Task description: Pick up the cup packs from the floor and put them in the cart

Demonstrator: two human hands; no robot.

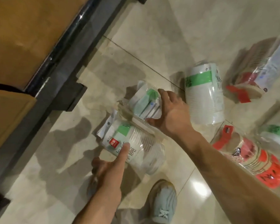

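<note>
Nearest the camera, a pale blue-grey laced sneaker (pixel 165 201) stands on the glossy beige tiled floor (pixel 168 29). Just beside it the left hand (pixel 107 172) reaches forward from the bottom edge. Its index finger is straight and its tip touches the label of a clear plastic pack of stacked white cups with a green band and a small red square (pixel 136 151). The other fingers are bent under and hold nothing. That pack lies on its side on the tiles. The bare right forearm crosses in from the lower right corner, and the right hand (pixel 171 113) is spread wide with its back up. The thumb and index finger are splayed apart over a second, flatter green-and-white pack (pixel 144 102) that lies touching the first. The blur hides whether the fingertips press on it, and they are not curled round it. Right of the hand, a third pack of white cups with a green band (pixel 204 94) lies on the floor. Past the forearm lie a pack with orange-red labels (pixel 257 159) and a green-and-white pack at the right edge (pixel 276 138). Farther off is a blurred clear pack with a red tab (pixel 252 75). Along the far left runs a dark metal frame (pixel 63 62) holding brown cardboard boxes (pixel 23 38).
</note>
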